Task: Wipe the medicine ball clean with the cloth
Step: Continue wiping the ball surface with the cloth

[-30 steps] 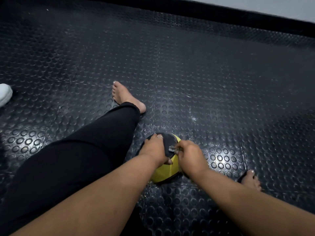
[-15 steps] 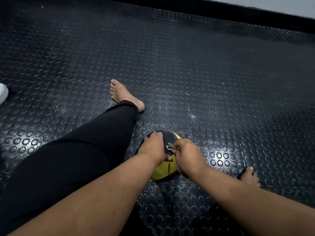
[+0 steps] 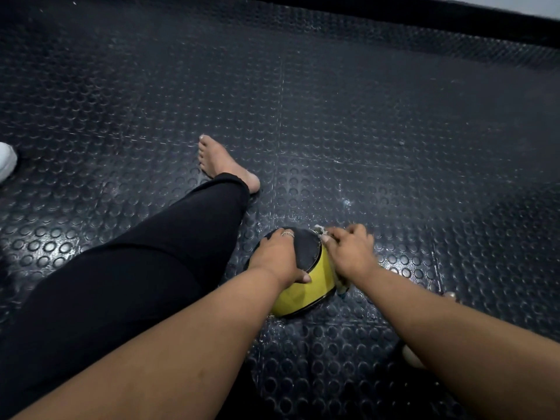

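Sitting on a black studded floor [image 3: 363, 122], a person has one leg [image 3: 151, 262] stretched toward 12 o'clock, with the ball [image 3: 315, 280] resting on the floor just beside that leg at its 3 o'clock. The ball is yellow with a black panel facing up. The left hand [image 3: 280, 257] lies over the ball's top from 9 o'clock, fingers [image 3: 286, 234] spread and curved down over the black panel and the thumb hooked onto the yellow near side, so it grips and steadies the ball. The right hand [image 3: 351, 253] sits against the ball's 3 o'clock flank, its fingers curled around a pale cloth [image 3: 319, 229]; only small scraps of cloth show, one at the fingertips near the top rim and another below the palm. A white shoe [image 3: 6, 160] lies at the far 9 o'clock edge of the view.

The wipe seems to be under way on the right flank. The ball lies directly at 9 o'clock of the cloth hand and touching it, so the coming stroke probably depends on pressing inward that way while the left hand braces from the opposite side. Being round, the ball offers no long axis, and it could roll toward the leg if that brace slackens.
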Motion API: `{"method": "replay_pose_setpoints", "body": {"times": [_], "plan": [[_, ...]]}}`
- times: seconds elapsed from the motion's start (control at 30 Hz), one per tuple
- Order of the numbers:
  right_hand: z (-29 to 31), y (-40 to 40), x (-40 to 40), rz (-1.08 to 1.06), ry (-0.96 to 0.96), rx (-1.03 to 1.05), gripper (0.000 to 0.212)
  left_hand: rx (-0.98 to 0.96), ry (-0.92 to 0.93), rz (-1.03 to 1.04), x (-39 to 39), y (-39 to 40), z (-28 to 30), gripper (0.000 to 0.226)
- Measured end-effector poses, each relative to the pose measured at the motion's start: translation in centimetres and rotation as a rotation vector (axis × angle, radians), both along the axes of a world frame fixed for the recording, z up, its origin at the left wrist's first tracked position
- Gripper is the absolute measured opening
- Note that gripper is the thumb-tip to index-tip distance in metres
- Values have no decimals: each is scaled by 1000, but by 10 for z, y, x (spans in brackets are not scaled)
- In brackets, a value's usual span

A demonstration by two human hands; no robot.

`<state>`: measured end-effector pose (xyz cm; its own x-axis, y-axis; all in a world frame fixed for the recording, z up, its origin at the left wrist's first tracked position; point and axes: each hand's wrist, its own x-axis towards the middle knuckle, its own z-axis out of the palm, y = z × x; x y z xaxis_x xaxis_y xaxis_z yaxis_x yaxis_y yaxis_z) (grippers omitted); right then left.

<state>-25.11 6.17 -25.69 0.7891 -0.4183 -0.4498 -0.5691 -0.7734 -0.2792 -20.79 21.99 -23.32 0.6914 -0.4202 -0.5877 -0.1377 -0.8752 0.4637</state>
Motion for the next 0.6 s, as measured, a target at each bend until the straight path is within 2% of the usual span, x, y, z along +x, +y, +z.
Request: {"method": "replay_pose_setpoints", "body": {"times": [0.17,0.3,0.37,0.47,0.6], "plan": [[3,4,-15,36,-56,167,47,-13,-9,3,2,2,-1,101],[9,5,-9,15,-122,191,50,-4,-18,-5,4,2,1,100],[8,6,-8,-23,-162,194,44,-4,-14,-3,4,2,2,100],[5,3,-4,5,-122,161,31,-6,-9,-1,3,2,2,101],[5,-1,0,8,-115,161,30,-2,-11,-14,2,0,2,103]]}}
